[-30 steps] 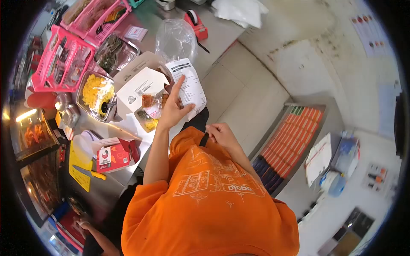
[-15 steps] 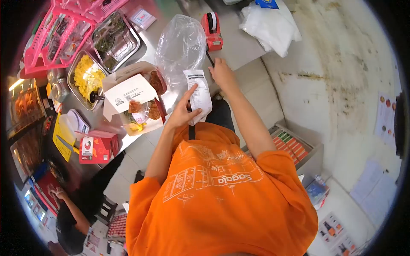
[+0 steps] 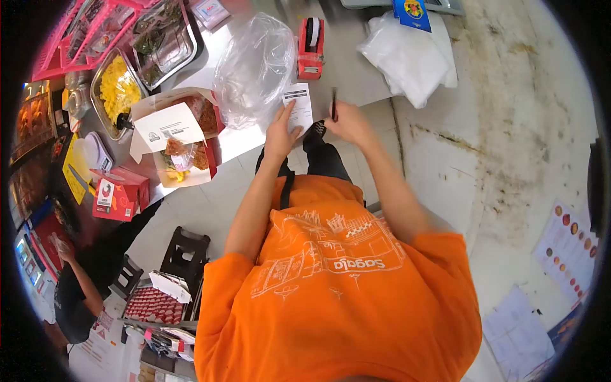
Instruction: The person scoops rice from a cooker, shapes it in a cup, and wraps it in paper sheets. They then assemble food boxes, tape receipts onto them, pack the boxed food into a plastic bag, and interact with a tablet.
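Note:
At the table's edge my left hand holds a printed paper receipt, with fingers and thumb lying over its face. My right hand, just to the right, is closed around a dark pen that points up. The pen tip is apart from the receipt. Beyond the receipt lies a clear plastic bag. Left of it an open food box holds fried pieces and some yellow food, its white printed flap folded over the middle.
A red tape dispenser stands behind the receipt. White plastic bags lie at the table's right end. Metal trays of yellow food and dark leaves sit far left. A red box is nearer. Another person's arm shows lower left.
The receipt now lies flatter and further from my body, my left hand still on it. My right hand has moved slightly right and down with the pen. The whole view has shifted.

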`<state>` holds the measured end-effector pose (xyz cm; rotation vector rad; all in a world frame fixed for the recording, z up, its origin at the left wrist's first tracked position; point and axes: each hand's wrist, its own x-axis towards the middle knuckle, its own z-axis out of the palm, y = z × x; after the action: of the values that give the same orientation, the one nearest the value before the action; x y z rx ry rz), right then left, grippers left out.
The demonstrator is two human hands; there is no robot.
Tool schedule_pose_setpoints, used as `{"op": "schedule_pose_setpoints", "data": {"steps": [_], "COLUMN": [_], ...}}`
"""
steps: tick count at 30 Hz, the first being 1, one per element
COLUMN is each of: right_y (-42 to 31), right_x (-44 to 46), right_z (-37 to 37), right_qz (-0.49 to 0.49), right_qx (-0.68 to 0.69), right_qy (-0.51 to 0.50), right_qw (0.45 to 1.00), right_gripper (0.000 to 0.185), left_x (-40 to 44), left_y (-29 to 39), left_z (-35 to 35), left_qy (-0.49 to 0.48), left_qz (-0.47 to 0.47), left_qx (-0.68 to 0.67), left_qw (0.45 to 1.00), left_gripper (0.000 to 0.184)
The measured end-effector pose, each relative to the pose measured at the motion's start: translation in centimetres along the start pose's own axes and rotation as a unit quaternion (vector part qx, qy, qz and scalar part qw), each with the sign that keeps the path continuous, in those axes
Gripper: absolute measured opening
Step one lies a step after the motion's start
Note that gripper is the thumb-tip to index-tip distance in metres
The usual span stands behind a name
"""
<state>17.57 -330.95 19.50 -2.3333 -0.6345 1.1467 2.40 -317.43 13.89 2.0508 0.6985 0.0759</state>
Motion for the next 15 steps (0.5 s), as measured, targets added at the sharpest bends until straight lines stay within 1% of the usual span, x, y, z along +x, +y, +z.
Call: {"op": "schedule_pose_setpoints", "data": {"steps": [1,2,3,4,5,6,7,8,9,11,12,14,15], "right_y": [-0.3,-0.4,-0.4,-0.1,0.3,0.6,0.2,0.1,0.1,0.4,0.2,-0.1,-0.3], "right_x": [-0.5,-0.4,0.1,0.5,1.0,2.1,2.8,3.0,3.4,4.2,4.4,4.8,4.6], "right_z": [0.0,1.2,3.8,6.3,8.3,10.0,10.6,10.9,11.2,11.5,11.7,11.7,11.8], "right_qz": [0.028,-0.007,-0.042,-0.073,-0.087,-0.105,-0.126,-0.116,-0.125,-0.140,-0.141,-0.147,-0.156], "right_qx": [0.146,0.241,0.333,0.422,0.400,0.377,0.354,0.326,0.337,0.358,0.330,0.272,0.264], "right_qy": [0.002,0.046,0.089,0.131,0.154,0.178,0.203,0.216,0.216,0.214,0.219,0.230,0.222], "right_qw": [0.989,0.969,0.938,0.894,0.899,0.903,0.904,0.913,0.908,0.898,0.907,0.923,0.925], "right_gripper": [0.016,0.015,0.016,0.017,0.017,0.016,0.015,0.015,0.015,0.015,0.015,0.015,0.016], "left_x": [0.3,0.2,0.3,0.3,0.0,0.1,0.5,0.7,0.9,1.9,1.9,2.2,2.3], "left_y": [0.5,-0.2,-0.2,-0.2,-0.4,-1.4,-1.6,-1.8,-2.0,-2.7,-2.8,-2.9,-2.9], "left_z": [0.0,0.4,0.0,-0.6,-1.0,-0.8,-1.1,-1.7,-2.2,-2.8,-3.0,-3.5,-3.7], "left_qy": [0.018,0.063,0.076,0.088,0.097,0.095,0.079,0.062,0.044,0.063,0.070,-0.001,-0.037], "left_qz": [-0.026,-0.001,0.021,0.041,0.062,0.059,0.046,0.032,0.018,0.072,0.097,0.054,0.036], "left_qx": [0.036,0.102,0.142,0.182,0.221,0.226,0.220,0.216,0.211,0.223,0.228,0.205,0.193], "left_qw": [0.999,0.993,0.987,0.979,0.969,0.968,0.971,0.974,0.976,0.970,0.966,0.977,0.980], "left_gripper": [0.079,0.070,0.067,0.065,0.063,0.067,0.070,0.073,0.076,0.084,0.088,0.096,0.100]}}
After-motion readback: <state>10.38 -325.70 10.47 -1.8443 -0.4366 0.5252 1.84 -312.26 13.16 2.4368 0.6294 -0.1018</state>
